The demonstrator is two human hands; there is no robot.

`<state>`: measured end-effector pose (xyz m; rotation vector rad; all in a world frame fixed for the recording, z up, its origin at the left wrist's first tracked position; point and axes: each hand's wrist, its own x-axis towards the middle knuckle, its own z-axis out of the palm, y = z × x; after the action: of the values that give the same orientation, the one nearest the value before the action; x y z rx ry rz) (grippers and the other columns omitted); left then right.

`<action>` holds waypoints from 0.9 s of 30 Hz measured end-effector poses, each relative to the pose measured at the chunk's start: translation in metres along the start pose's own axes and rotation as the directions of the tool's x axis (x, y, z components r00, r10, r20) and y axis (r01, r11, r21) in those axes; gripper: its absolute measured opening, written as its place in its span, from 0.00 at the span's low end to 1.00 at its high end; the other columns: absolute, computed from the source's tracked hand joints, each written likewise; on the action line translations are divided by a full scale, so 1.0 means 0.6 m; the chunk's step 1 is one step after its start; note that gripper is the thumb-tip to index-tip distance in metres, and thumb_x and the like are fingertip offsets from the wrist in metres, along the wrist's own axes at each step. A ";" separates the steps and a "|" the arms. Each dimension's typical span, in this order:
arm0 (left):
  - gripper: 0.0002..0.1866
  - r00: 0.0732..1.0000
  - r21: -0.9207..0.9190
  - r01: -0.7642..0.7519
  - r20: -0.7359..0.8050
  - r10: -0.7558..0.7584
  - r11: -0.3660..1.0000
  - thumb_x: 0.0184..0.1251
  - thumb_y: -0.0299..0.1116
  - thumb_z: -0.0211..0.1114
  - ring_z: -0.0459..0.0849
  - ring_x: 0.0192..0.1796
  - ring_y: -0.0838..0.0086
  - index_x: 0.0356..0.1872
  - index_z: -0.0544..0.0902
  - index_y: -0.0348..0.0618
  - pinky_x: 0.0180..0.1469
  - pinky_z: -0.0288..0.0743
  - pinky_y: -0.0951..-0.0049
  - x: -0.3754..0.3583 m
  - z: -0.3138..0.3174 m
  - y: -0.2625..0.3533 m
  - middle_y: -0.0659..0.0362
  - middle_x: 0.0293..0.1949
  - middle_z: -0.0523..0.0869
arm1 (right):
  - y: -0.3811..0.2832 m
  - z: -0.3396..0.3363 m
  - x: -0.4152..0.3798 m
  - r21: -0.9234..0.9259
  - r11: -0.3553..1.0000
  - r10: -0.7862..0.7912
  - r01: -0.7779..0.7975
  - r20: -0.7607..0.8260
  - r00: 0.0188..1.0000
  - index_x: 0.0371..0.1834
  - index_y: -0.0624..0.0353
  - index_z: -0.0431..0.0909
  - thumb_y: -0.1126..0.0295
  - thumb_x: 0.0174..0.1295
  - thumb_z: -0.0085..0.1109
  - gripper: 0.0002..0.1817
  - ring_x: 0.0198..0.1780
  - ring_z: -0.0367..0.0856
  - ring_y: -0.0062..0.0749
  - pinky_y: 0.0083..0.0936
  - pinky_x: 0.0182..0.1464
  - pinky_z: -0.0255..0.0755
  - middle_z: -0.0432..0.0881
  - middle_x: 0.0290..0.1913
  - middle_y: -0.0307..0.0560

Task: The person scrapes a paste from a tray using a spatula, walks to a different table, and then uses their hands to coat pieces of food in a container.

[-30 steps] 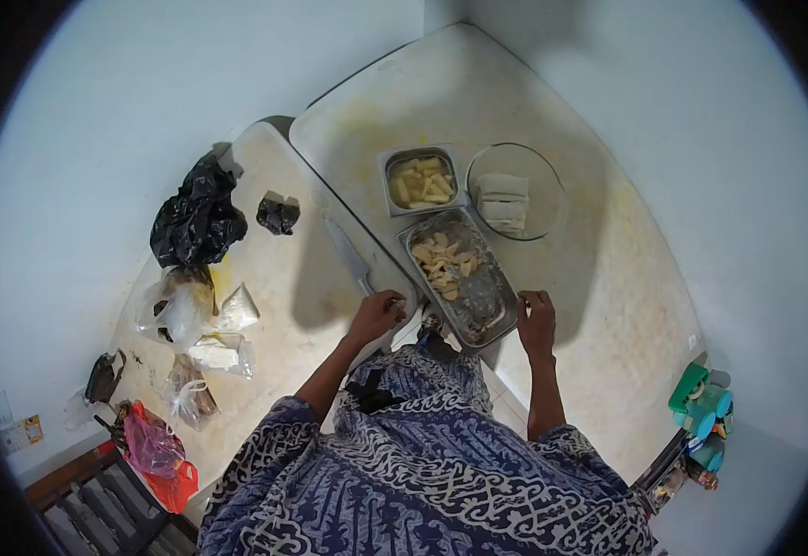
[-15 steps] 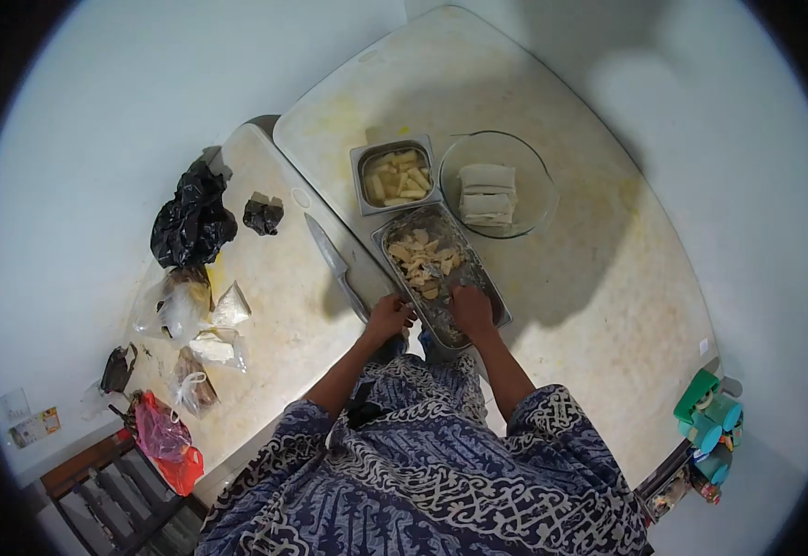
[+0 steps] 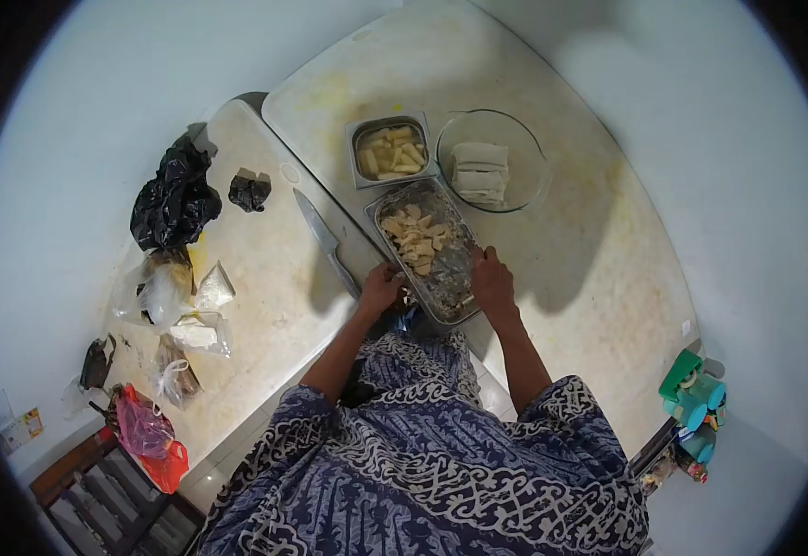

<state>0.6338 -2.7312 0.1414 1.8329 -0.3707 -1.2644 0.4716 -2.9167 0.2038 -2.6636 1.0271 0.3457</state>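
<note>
A long metal pan [image 3: 458,301] with beige food pieces [image 3: 415,243] stands in front of me. My right hand [image 3: 492,281] is closed on the pan's right rim. On the opposite side, my left hand [image 3: 383,289] has its fingers curled at the left rim, partly hidden from above. Left of the pan lies a knife [image 3: 325,241], its handle close to my left hand. Behind the pan sits a smaller square metal container [image 3: 354,165] of pale yellow sticks [image 3: 391,153]. A round glass bowl [image 3: 532,192] holds stacked white slabs [image 3: 480,173].
Black plastic bags [image 3: 178,195] lie at the left, with a small crumpled one [image 3: 249,191] beside them. Bagged white powder [image 3: 198,332] and a red-pink bag [image 3: 149,435] are nearer. Green and turquoise items [image 3: 696,403] sit at the right edge.
My right hand has moved out of the pan's inside to its right rim. The food pieces now lie more toward the far end. The view has shifted slightly.
</note>
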 end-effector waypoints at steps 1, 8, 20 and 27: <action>0.16 1.000 0.005 -0.004 -0.011 0.004 1.000 0.69 0.29 0.60 0.86 0.32 0.69 0.52 0.74 0.29 0.32 0.80 0.70 -0.012 -0.002 0.020 0.49 0.35 0.86 | -0.006 0.008 -0.002 0.001 1.000 0.008 -0.008 -0.014 1.000 0.53 0.66 0.69 0.78 0.59 0.54 0.18 0.37 0.85 0.49 0.39 0.36 0.83 0.74 0.48 0.60; 0.20 0.989 -0.086 -0.031 0.143 0.043 0.996 0.67 0.28 0.61 0.88 0.35 0.67 0.57 0.73 0.27 0.35 0.81 0.68 -0.013 -0.021 0.004 0.46 0.44 0.86 | -0.033 0.078 -0.006 0.040 0.996 0.082 -0.079 -0.088 0.993 0.56 0.74 0.62 0.78 0.62 0.50 0.20 0.43 0.84 0.55 0.38 0.36 0.82 0.70 0.52 0.72; 0.23 0.968 0.010 -0.066 0.245 0.062 0.998 0.72 0.34 0.57 0.83 0.52 0.61 0.64 0.70 0.34 0.51 0.78 0.62 -0.013 -0.077 0.025 0.44 0.56 0.80 | -0.052 0.007 -0.024 0.204 0.975 0.101 -0.087 -0.060 0.993 0.56 0.63 0.63 0.77 0.62 0.49 0.18 0.48 0.79 0.64 0.47 0.46 0.79 0.71 0.51 0.70; 0.20 0.954 0.265 -0.282 0.180 0.240 0.922 0.71 0.40 0.59 0.80 0.55 0.58 0.56 0.77 0.36 0.53 0.75 0.60 -0.018 -0.081 0.028 0.46 0.52 0.82 | -0.051 0.059 0.003 0.085 0.991 0.110 -0.103 -0.085 0.990 0.58 0.64 0.62 0.82 0.58 0.50 0.22 0.50 0.78 0.62 0.47 0.49 0.77 0.70 0.55 0.68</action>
<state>0.6749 -2.7110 0.1670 1.8574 -0.8925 -1.2052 0.4894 -2.8844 0.1749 -2.5793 1.1879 0.2035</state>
